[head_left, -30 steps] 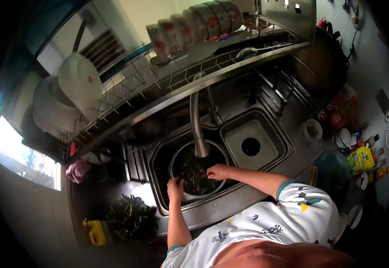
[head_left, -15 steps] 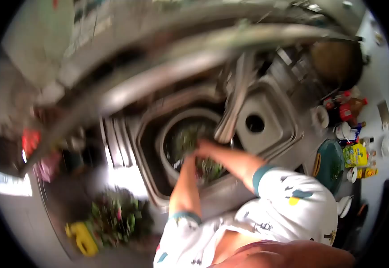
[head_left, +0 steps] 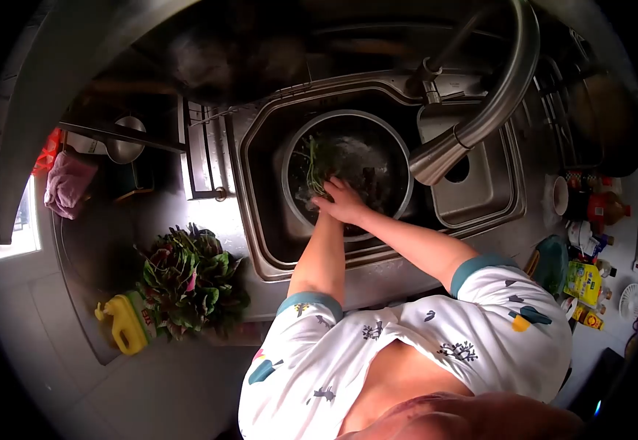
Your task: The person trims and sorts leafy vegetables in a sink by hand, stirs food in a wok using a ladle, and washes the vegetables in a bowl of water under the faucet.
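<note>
A round metal basin (head_left: 408, 165) of water stands in the left sink bowl. Inside it lies a bunch of leafy greens (head_left: 317, 158), its stems running down to my hands. My right hand (head_left: 344, 202) reaches in over the basin's near part, with its fingers bent and closed around the stems. Beside it and partly under it, my left hand (head_left: 323, 202) is at the water; its fingers are mostly hidden by the right hand and the stems. Some darker bits show in the water near the right hand.
A faucet (head_left: 436, 158) arches over the right sink bowl (head_left: 473, 198). Left of the sink sit a pile of red-green leaves (head_left: 190, 282), a yellow bottle (head_left: 124, 323), a pink cloth (head_left: 68, 183) and a ladle (head_left: 124, 141). Bottles and packets, including a yellow pouch (head_left: 583, 282), stand at right.
The view has shifted and grown sharper and darker. My hands are still in the basin, and the bunch of greens now shows at its left side, above my hands.
</note>
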Action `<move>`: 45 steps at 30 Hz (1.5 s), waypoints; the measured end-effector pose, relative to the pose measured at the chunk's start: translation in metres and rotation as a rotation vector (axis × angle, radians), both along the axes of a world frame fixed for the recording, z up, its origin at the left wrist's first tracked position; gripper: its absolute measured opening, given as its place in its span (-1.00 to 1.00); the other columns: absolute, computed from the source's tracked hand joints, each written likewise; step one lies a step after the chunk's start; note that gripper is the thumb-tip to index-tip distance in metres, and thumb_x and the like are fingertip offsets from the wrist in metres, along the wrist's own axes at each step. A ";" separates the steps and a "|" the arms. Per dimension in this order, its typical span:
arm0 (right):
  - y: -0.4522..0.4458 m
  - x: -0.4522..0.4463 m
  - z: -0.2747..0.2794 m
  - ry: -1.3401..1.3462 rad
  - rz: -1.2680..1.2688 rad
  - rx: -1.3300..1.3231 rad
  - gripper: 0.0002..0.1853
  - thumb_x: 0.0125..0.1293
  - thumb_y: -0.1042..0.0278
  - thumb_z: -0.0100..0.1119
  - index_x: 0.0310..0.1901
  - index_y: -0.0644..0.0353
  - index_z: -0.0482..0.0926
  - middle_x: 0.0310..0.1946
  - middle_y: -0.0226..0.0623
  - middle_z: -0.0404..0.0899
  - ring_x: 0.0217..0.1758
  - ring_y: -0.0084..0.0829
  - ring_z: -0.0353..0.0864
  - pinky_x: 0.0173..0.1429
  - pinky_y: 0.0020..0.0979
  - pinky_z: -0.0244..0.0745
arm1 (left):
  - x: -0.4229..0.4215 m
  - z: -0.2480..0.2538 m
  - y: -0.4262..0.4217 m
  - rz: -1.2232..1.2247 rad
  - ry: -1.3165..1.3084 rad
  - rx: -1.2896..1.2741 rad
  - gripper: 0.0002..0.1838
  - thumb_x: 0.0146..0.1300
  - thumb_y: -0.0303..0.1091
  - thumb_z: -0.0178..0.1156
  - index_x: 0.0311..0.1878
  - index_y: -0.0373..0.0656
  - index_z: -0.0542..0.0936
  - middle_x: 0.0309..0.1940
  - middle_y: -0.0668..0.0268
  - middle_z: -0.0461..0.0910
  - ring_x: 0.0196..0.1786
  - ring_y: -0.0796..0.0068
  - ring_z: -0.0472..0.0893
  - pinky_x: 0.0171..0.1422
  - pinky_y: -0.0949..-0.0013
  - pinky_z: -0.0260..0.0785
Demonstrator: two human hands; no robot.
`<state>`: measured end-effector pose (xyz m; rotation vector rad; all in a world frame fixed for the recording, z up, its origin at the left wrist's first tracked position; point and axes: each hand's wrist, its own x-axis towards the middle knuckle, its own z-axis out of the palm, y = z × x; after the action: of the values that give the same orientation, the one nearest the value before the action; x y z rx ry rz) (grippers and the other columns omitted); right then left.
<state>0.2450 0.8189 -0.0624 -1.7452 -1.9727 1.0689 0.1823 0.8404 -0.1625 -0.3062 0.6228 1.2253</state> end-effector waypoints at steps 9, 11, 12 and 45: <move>0.038 0.047 -0.046 0.514 -0.382 -0.091 -0.47 0.33 -0.06 -0.19 0.20 0.10 0.33 0.22 -0.08 0.26 0.29 -0.04 0.18 0.26 -0.16 0.16 | 0.027 0.037 -0.008 -0.119 0.179 0.053 -0.56 0.33 -0.15 -0.04 0.16 -0.23 0.37 0.09 0.22 0.42 0.08 0.26 0.43 0.16 0.33 0.28; 0.021 0.025 -0.044 0.231 -0.355 -0.067 -0.47 0.34 -0.05 -0.22 0.19 0.14 0.32 0.20 -0.03 0.28 0.26 -0.05 0.24 0.23 -0.17 0.20 | 0.026 0.036 -0.003 -0.159 0.285 -0.069 -0.58 0.32 -0.19 -0.03 0.15 -0.23 0.37 0.08 0.22 0.43 0.07 0.26 0.43 0.13 0.31 0.30; 0.010 0.015 -0.042 0.088 -0.338 -0.056 -0.47 0.35 -0.04 -0.23 0.18 0.17 0.32 0.18 -0.01 0.29 0.24 -0.05 0.27 0.21 -0.18 0.22 | 0.025 0.035 0.000 -0.177 0.336 -0.130 -0.59 0.32 -0.21 -0.03 0.15 -0.23 0.37 0.07 0.22 0.43 0.07 0.26 0.43 0.12 0.31 0.31; 0.080 0.065 -0.012 0.027 -0.132 0.336 -0.40 0.22 0.00 0.07 0.19 0.22 0.29 0.19 -0.06 0.26 0.20 -0.01 0.28 0.21 -0.19 0.27 | -0.019 0.064 0.027 -0.157 0.287 0.110 -0.45 0.36 0.06 -0.19 0.26 -0.09 0.27 0.22 0.22 0.31 0.21 0.19 0.35 0.25 0.13 0.22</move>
<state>0.3099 0.8994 -0.0746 -1.6398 -1.8632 0.6684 0.1634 0.8671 -0.0984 0.0131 0.8069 1.1555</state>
